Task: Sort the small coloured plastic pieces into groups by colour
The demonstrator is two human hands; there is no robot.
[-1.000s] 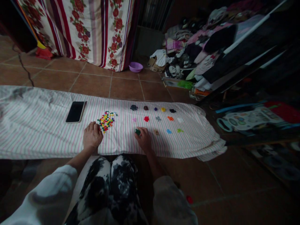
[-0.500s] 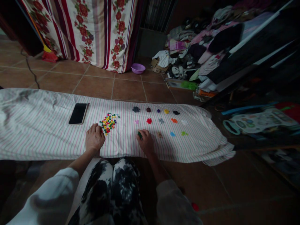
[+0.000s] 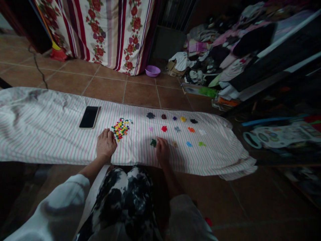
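Observation:
Small multicoloured pieces, possibly beads, form a mixed pile on the striped cloth. My left hand rests palm down at the pile's left edge, fingers stretched forward. Right of it, my right hand is low over the cloth with its fingers curled together. Whatever its fingertips may hold is hidden. Just left of those fingertips lies a dark green cluster. A tan cluster, a light blue one and a lime green one lie to the right.
More single-colour clusters lie behind, including a red one, an orange one and a dark grey one. A phone lies at the left. Beyond the cloth are a purple basin and heaped clothes.
My right hand has shifted slightly right relative to the dark green cluster, uncovering it. The left hand stays beside the mixed pile. The whole view has shifted a little.

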